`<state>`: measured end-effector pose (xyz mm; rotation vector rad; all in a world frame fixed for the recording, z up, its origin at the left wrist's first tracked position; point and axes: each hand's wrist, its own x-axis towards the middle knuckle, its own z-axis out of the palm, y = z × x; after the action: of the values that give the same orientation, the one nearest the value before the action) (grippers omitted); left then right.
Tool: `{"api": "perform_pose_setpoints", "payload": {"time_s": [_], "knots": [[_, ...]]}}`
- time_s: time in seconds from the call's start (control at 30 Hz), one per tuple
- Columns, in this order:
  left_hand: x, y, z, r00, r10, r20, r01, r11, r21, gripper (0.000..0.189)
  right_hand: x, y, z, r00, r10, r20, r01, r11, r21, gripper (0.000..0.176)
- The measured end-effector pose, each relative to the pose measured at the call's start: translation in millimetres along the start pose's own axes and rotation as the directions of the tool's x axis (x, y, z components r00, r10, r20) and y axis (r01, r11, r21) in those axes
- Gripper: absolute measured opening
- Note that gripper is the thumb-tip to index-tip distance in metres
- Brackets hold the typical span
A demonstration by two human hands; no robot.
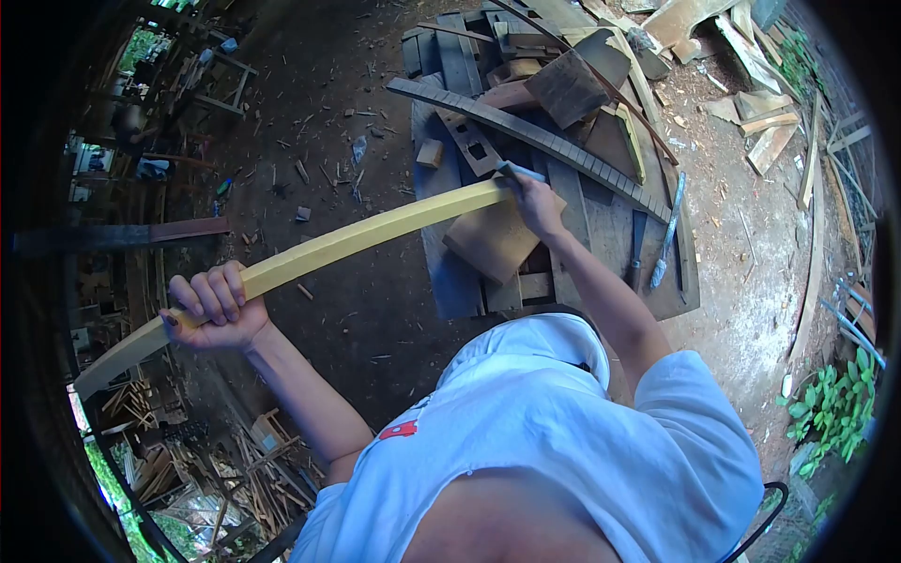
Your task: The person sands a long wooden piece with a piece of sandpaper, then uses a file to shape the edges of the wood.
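Left hand (216, 305) fisted round the slat (357, 239), right hand (537, 202) clenched on a tool (519, 172) at its end. I should brace the slat firmly and stroke lightly.

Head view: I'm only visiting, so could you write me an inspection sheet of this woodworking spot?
Surface: dark plank bench standing on a dirt floor.
Job's things: long curved yellow strip, far end over the bench; small tool at that end.
Clutter: notched slat, tan block, long tools, offcuts.
Hands: left hand gripped round the strip; right hand holds the tool against the strip's end.
Cables: none sure; black loop at lower right, unclear what.
Surroundings: wood scraps, green plants.
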<state>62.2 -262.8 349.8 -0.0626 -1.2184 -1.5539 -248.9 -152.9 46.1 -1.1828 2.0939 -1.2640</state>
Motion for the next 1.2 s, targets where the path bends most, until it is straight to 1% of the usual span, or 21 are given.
{"api": "perform_pose_setpoints", "payload": {"time_s": [0.03, 0.1, 0.17, 0.23, 0.3, 0.37, 0.4, 0.47, 0.5, 0.57, 0.63, 0.7, 0.77, 0.8, 0.83, 0.9, 0.97, 1.03, 1.1, 1.17, 1.2], "knots": [[1.2, 0.9, 2.3, 1.000, 0.005, 0.006, -0.005, 1.000, 0.002, 0.039, 4.4, 9.7, -12.3, 0.988, 0.153, 0.037, -0.148, 0.982, -0.122, 0.026], [1.2, 0.0, 11.4, 0.991, 0.001, -0.137, 0.014, 0.994, 0.113, 0.039, 18.4, 43.9, -9.3, 0.967, 0.253, -0.018, -0.253, 0.953, -0.170, 0.030], [0.0, 0.4, 17.0, 0.979, 0.042, -0.200, 0.000, 0.979, 0.204, 0.041, 16.4, 46.0, -10.8, 0.972, 0.229, -0.058, -0.234, 0.966, -0.111, 0.030], [-3.5, -0.1, 25.4, 0.921, 0.089, -0.380, 0.012, 0.967, 0.255, 0.044, 17.4, 30.2, -14.4, 0.973, 0.208, -0.099, -0.214, 0.976, -0.050, 0.031], [-5.5, -0.1, 37.1, 0.874, 0.127, -0.468, 0.019, 0.955, 0.296, 0.047, 14.0, 21.8, -16.0, 0.952, 0.147, -0.267, -0.127, 0.988, 0.089, 0.032], [-4.9, -0.8, 43.2, 0.730, 0.195, -0.655, 0.071, 0.931, 0.357, 0.044, 13.6, 11.5, -14.7, 0.955, 0.179, -0.235, -0.158, 0.982, 0.108, 0.032], [-4.8, -5.4, 43.2, 0.731, 0.193, -0.655, 0.073, 0.932, 0.356, 0.044, 16.4, 9.7, -9.1, 0.967, 0.140, -0.214, -0.120, 0.987, 0.105, 0.031], [-3.4, -16.4, 42.7, 0.649, 0.414, -0.638, 0.057, 0.810, 0.584, 0.039, 21.7, 19.9, 10.5, 0.975, 0.113, -0.190, -0.088, 0.987, 0.131, 0.032], [-3.6, -22.7, 49.3, 0.659, 0.411, -0.629, 0.053, 0.810, 0.584, 0.039, 20.8, 16.9, 13.4, 0.973, 0.117, -0.201, -0.089, 0.986, 0.140, 0.032], [-7.8, -34.1, 62.2, 0.666, 0.541, -0.513, -0.110, 0.752, 0.651, 0.036, 13.9, 8.1, 18.5, 0.954, 0.149, -0.259, -0.089, 0.969, 0.232, 0.032], [-11.9, -29.7, 55.3, 0.713, 0.500, -0.492, -0.114, 0.775, 0.622, 0.036, 9.8, 7.9, 17.0, 0.957, 0.182, -0.225, -0.132, 0.966, 0.223, 0.031], [-11.7, -30.9, 53.3, 0.773, 0.485, -0.409, -0.158, 0.771, 0.616, 0.035, 6.5, 11.8, 19.4, 0.950, 0.107, -0.293, -0.063, 0.986, 0.157, 0.030], [-4.8, -33.4, 58.3, 0.762, 0.497, -0.415, -0.150, 0.760, 0.633, 0.035, 5.4, -18.4, 23.5, 0.954, 0.163, -0.252, -0.112, 0.972, 0.205, 0.026], [-1.4, -34.3, 60.2, 0.734, 0.513, -0.445, -0.132, 0.750, 0.648, 0.035, 4.7, -37.1, 36.9, 0.956, 0.014, -0.292, 0.091, 0.935, 0.342, 0.023], [1.7, -37.0, 61.9, 0.704, 0.526, -0.476, -0.111, 0.744, 0.659, 0.035, -7.7, -75.8, 27.2, 0.983, -0.033, -0.179, 0.083, 0.958, 0.273, 0.025], [5.3, -37.0, 59.9, 0.721, 0.510, -0.470, -0.116, 0.757, 0.643, 0.036, -27.5, -144.1, 10.0, 0.914, -0.375, -0.155, 0.405, 0.838, 0.365, 0.038], [6.2, -38.5, 62.2, 0.729, 0.502, -0.465, -0.124, 0.765, 0.631, 0.036, -43.3, -189.2, -6.5, 0.841, -0.530, -0.110, 0.535, 0.785, 0.312, 0.044], [4.5, -38.3, 67.9, 0.729, 0.510, -0.456, -0.119, 0.751, 0.650, 0.036, -35.3, -175.0, -10.3, 0.803, -0.583, -0.122, 0.591, 0.757, 0.278, 0.043], [0.0, -37.3, 68.2, 0.718, 0.524, -0.459, -0.123, 0.744, 0.656, 0.036, -17.6, -114.5, 7.4, 0.918, -0.361, -0.162, 0.396, 0.829, 0.396, 0.033], [-4.5, -38.1, 68.6, 0.700, 0.541, -0.465, -0.133, 0.739, 0.660, 0.037, 2.8, -45.4, 6.1, 0.990, -0.078, -0.118, 0.099, 0.977, 0.187, 0.024], [-6.6, -37.7, 68.9, 0.696, 0.544, -0.469, -0.121, 0.733, 0.670, 0.036, 7.0, -39.9, -9.9, 0.995, 0.095, -0.034, -0.087, 0.978, 0.189, 0.025]]}}
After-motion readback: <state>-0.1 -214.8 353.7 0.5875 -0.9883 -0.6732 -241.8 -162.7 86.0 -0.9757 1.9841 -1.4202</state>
